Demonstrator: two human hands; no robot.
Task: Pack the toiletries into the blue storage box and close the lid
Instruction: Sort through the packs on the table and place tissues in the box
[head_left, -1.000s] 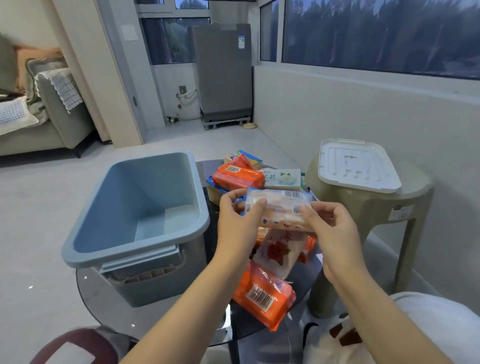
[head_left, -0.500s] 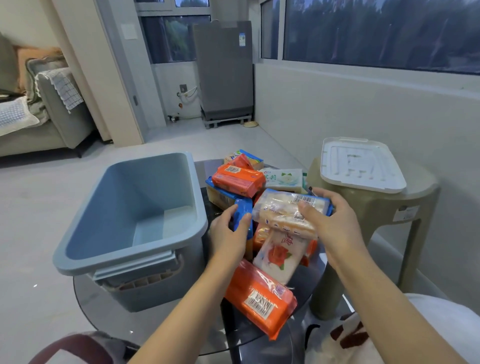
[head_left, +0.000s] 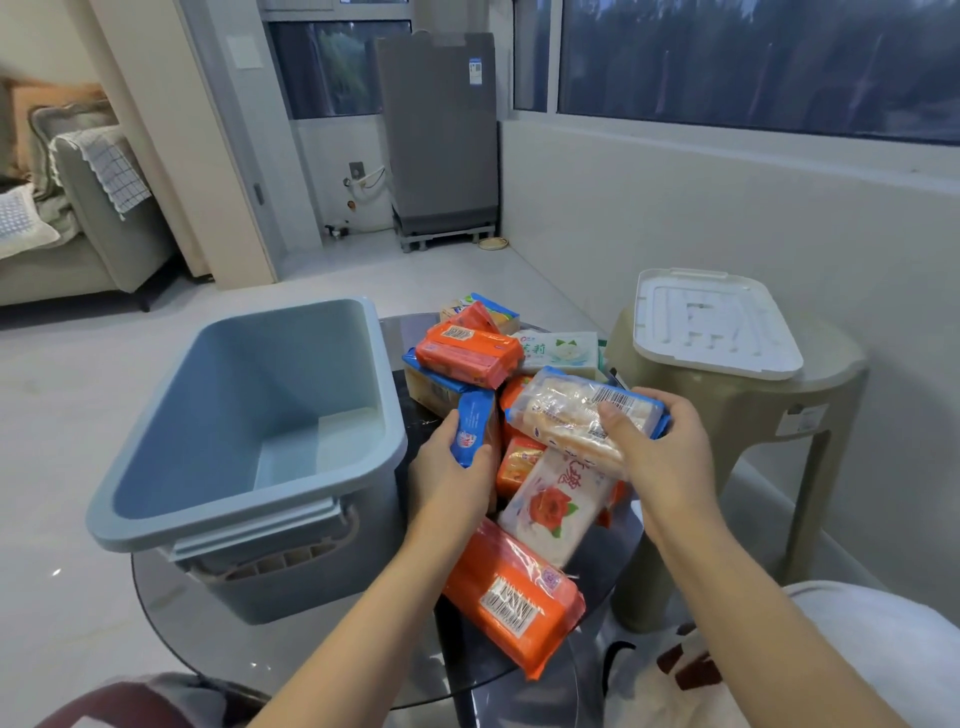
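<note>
The blue storage box (head_left: 156, 499) stands open and empty on the left of a round glass table (head_left: 311, 660). Its white lid (head_left: 717, 325) lies on a beige stool (head_left: 826, 415) to the right. A pile of packaged toiletries sits right of the box. My right hand (head_left: 665, 457) grips a clear pack with blue ends (head_left: 566, 415) above the pile. My left hand (head_left: 447, 478) grips a blue packet (head_left: 472, 428) standing on edge in the pile. An orange pack (head_left: 467, 353) lies on top at the back, a rose-printed white pack (head_left: 556, 504) and a large orange pack (head_left: 514, 597) lie nearer me.
A green-and-white soap box (head_left: 561, 351) and a yellow-blue carton (head_left: 488, 309) lie at the pile's back. A grey appliance (head_left: 436, 135) stands at the far wall under the windows. A sofa (head_left: 78, 208) is at far left. My knees show at the bottom edge.
My left hand let go of the clear pack and dropped to grip the blue packet in the pile. My right hand keeps the clear pack, now lower and further right.
</note>
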